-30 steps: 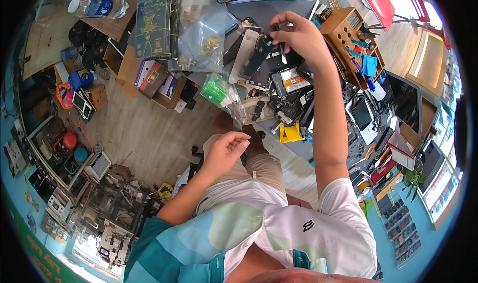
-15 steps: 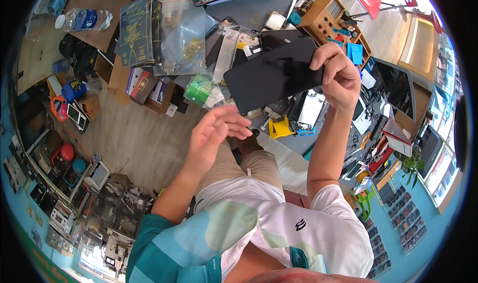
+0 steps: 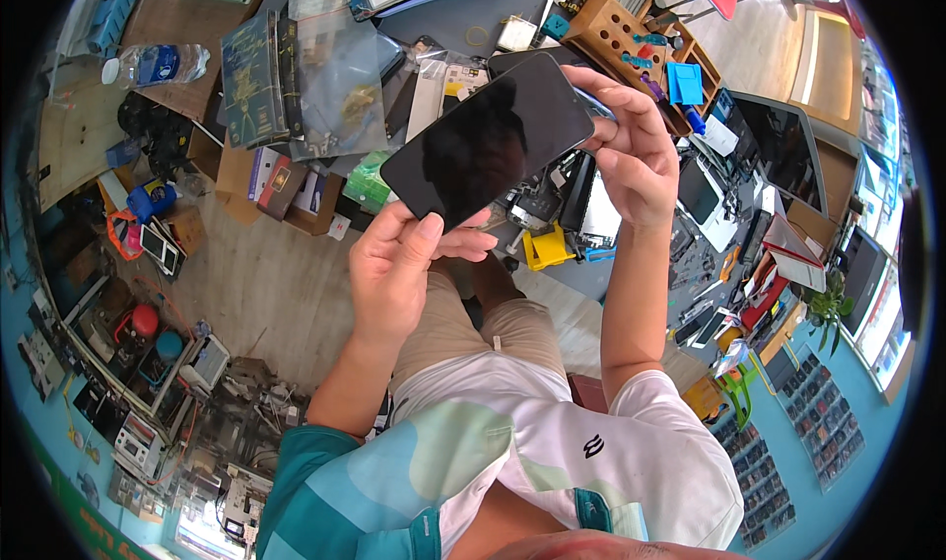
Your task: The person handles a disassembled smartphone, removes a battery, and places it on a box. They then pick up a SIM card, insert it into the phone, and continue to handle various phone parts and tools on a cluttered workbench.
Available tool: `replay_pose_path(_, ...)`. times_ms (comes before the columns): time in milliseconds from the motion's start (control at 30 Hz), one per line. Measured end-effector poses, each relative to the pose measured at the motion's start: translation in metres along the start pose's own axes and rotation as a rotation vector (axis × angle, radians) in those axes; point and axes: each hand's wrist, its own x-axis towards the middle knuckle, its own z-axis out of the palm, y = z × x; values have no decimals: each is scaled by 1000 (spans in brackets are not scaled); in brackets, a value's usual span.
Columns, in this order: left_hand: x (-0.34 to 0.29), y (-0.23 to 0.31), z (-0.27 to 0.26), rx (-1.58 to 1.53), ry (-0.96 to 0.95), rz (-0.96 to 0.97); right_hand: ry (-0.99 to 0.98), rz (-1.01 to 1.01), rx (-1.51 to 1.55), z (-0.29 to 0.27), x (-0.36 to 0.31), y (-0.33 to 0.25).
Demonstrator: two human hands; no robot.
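Note:
A smartphone (image 3: 488, 141) with a dark, unlit screen is held up between my two hands above the cluttered bench, tilted with its right end higher in the picture. My left hand (image 3: 399, 264) grips the lower left corner, thumb on the front edge and fingers underneath. At the other end, my right hand (image 3: 631, 146) holds the phone's right edge with the fingertips, its other fingers curled behind. Beneath it, partly hidden, lie phone parts and a yellow plastic piece (image 3: 547, 248). The phone's back is out of sight.
A wooden tool organizer (image 3: 616, 28) stands at the far right of the bench. Plastic bags (image 3: 340, 87) and dark flat packages (image 3: 258, 82) lie at the left. Below them is a cardboard box (image 3: 236, 175). A water bottle (image 3: 163, 65) rests on a brown surface, and a monitor (image 3: 778, 151) sits at right.
My left hand has come up and taken hold of the phone's lower left corner. The phone has tilted more steeply and shifted left, with my right hand moving left along with it.

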Motion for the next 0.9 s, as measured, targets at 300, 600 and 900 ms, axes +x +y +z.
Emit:
replay_pose_path(300, -5, -5, 5, 40, -9, 20, 269, 99, -95, 8, -10, 4)
replay_pose_path(600, -3, 6, -13, 316, 115, 319, 201, 67, -214, 34, 5, 16)
replay_pose_path(900, 68, 63, -97, 1268, 491, 986, 287, 224, -384, 31, -3, 24)
